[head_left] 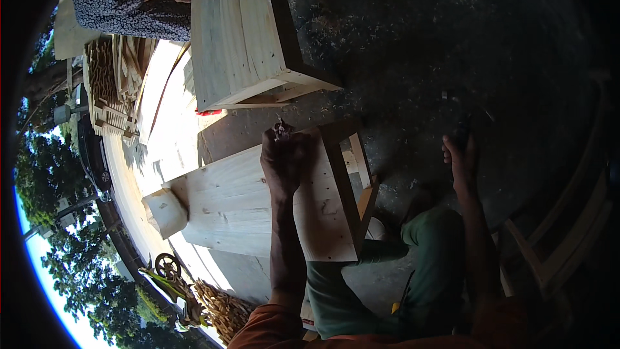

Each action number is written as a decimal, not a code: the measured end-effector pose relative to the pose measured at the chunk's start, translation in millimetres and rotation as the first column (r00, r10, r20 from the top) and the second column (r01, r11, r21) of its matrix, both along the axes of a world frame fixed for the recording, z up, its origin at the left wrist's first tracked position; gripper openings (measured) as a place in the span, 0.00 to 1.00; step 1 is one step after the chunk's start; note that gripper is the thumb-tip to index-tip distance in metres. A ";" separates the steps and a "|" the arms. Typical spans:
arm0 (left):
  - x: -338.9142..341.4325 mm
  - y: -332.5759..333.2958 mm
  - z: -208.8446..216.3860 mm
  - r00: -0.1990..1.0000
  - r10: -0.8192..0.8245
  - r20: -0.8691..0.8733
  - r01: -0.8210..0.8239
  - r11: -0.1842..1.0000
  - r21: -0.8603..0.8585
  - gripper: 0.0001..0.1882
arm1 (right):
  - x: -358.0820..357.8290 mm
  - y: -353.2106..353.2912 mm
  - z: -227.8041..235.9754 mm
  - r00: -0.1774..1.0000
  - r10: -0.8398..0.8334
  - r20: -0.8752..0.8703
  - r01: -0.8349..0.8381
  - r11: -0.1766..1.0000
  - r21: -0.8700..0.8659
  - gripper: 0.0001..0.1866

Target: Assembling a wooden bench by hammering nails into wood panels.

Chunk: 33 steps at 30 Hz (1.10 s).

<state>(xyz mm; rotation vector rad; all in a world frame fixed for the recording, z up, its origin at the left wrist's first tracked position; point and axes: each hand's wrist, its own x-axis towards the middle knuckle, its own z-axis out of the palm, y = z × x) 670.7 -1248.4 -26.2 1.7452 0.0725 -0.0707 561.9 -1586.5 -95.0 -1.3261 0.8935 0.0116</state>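
My left hand [281, 163] is raised over a pale wooden bench-like piece [236, 197], its fingers closed round a small spiky clump of what look like nails [282, 130]. Off to the right, my right hand [460, 158] grips the dark handle of a hammer [462, 131]. The hammer is held out over the dark floor, and its head is hard to make out in the shade. Small dark dots mark the planks of the wooden piece near its right end, where an open frame of legs shows.
Beyond it stands a second wooden piece [242, 32], with a person in a patterned garment [132, 3] beside it. Stacked wood strips [103, 81] lie at the far left. A pale block-shaped object [166, 211] sits at the near bench's left end. Wooden frames [549, 258] are at right.
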 end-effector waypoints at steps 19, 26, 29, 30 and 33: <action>7.3 23.5 -1.8 0.921 -0.281 0.272 0.230 0.952 0.204 0.33 | 47.6 96.3 -51.0 0.859 0.340 0.384 -0.360 0.933 -0.021 0.13; 5.2 21.2 -3.8 0.958 -0.243 0.153 0.281 0.901 -0.330 0.30 | 42.0 85.5 2.3 0.703 0.533 0.471 -0.436 0.846 -0.307 0.13; 3.8 25.8 -4.6 0.966 -0.219 0.139 0.255 0.897 -0.361 0.28 | 50.8 80.6 52.9 0.526 0.752 0.397 -0.361 0.620 -0.697 0.14; 6.2 24.5 -6.0 0.964 -0.233 0.127 0.263 0.895 -0.361 0.28 | 52.9 77.4 78.4 0.528 0.753 0.393 -0.355 0.616 -0.703 0.14; 2.4 13.1 7.4 0.938 -0.270 0.216 0.276 0.961 0.007 0.25 | 64.1 81.1 128.4 0.375 0.877 0.301 -0.405 0.447 -0.797 0.15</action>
